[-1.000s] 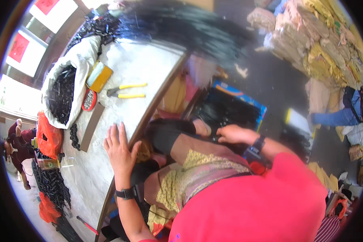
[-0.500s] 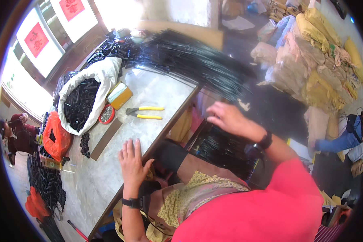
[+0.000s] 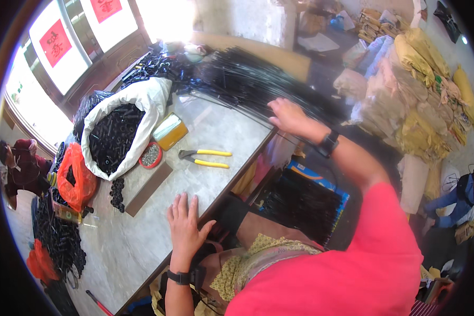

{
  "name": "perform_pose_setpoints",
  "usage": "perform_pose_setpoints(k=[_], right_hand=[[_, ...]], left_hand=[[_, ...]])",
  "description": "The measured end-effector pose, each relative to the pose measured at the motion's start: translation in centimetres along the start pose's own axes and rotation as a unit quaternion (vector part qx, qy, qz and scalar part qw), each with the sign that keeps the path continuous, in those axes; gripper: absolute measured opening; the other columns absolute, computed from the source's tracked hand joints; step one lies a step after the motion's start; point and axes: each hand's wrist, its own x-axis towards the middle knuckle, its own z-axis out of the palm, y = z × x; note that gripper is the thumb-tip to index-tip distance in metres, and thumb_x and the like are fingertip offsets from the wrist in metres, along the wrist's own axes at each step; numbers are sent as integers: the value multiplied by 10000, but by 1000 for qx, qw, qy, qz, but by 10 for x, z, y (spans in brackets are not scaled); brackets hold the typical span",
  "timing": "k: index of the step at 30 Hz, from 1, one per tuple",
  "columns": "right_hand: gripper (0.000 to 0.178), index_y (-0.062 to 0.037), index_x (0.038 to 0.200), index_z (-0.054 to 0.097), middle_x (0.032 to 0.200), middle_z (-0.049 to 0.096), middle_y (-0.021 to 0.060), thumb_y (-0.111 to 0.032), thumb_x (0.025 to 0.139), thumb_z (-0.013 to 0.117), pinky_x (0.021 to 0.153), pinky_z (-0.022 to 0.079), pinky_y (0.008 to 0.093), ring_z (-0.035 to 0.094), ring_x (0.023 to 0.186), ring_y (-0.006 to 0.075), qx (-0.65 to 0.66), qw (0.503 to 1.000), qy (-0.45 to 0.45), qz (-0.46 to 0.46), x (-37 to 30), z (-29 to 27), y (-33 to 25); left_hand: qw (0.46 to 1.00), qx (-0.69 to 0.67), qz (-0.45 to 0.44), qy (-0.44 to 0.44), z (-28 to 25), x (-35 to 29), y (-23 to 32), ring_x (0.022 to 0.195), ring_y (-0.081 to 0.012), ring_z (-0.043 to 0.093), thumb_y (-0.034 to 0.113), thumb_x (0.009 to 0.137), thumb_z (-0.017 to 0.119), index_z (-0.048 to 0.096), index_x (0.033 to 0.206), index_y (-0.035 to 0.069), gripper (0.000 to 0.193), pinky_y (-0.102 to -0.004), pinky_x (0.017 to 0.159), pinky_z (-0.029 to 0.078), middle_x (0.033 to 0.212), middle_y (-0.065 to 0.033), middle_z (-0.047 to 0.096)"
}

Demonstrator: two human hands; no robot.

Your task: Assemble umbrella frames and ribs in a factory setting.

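Note:
My left hand (image 3: 186,224) lies flat on the grey stone-patterned table (image 3: 142,242), near its edge, fingers spread and thumb held apart. My right hand (image 3: 290,117) is over the table's far corner, at the near side of a big bundle of long thin black rods (image 3: 258,71). Its fingers are loosely bent, with thumb and forefinger apart, and nothing shows between them. Farther in on the table lie yellow-handled pliers (image 3: 205,158), a flat brown strip (image 3: 149,189) and a red round tub of small metal pieces (image 3: 150,155).
A white sack (image 3: 160,95) of black tubular parts stands beside a yellow box (image 3: 171,138) and an orange plastic bag (image 3: 81,184). Below the table edge, a blue-edged carton (image 3: 310,176) holds black thin pieces. Stuffed sacks (image 3: 395,100) heap at right; another person (image 3: 29,166) is at far left.
My right hand has moved up and away from above the carton to the rod bundle. My left hand stays flat on the table, and the whole view has shifted slightly.

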Motion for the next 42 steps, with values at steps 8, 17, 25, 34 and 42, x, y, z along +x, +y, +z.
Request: perform_pose_setpoints(k=[8, 17, 25, 34, 42], right_hand=[[423, 4, 1010, 648, 957, 685, 210, -336, 780, 749, 800, 524, 467, 658, 954, 379, 24, 991, -133, 21, 37, -6, 10], [704, 22, 1003, 590, 995, 642, 198, -539, 652, 829, 788, 552, 444, 663, 955, 362, -88, 996, 2, -11, 37, 2, 2], [678, 30, 997, 571, 967, 666, 241, -477, 654, 861, 763, 557, 452, 683, 939, 370, -44, 996, -72, 33, 49, 13, -2], [298, -3, 851, 666, 855, 688, 205, -248, 718, 773, 711, 530, 472, 677, 834, 379, -13, 993, -111, 30, 73, 20, 13], [294, 22, 804, 669, 846, 693, 202, -206, 640, 755, 706, 532, 456, 681, 830, 379, 48, 978, -191, 74, 87, 0, 5]], left_hand=[[952, -252, 172, 19, 13, 50, 47, 1073, -320, 621, 149, 809, 763, 670, 1113, 34, 338, -398, 913, 486, 1117, -125, 649], [677, -695, -111, -216, 63, 127, 99, 978, -101, 643, 106, 928, 691, 645, 1225, -4, 319, -256, 886, 513, 1086, -73, 708], [623, -740, -150, -206, 78, 164, 114, 1042, -158, 646, 91, 940, 664, 572, 1288, -16, 375, -273, 906, 514, 1159, -110, 675], [568, -787, -191, -149, 66, 193, 108, 1007, -192, 663, 127, 936, 673, 558, 1288, -43, 408, -301, 866, 531, 1139, -146, 680], [546, -797, -220, -133, 71, 198, 93, 1027, -230, 669, 149, 944, 662, 549, 1295, -63, 425, -327, 885, 540, 1167, -178, 665]])
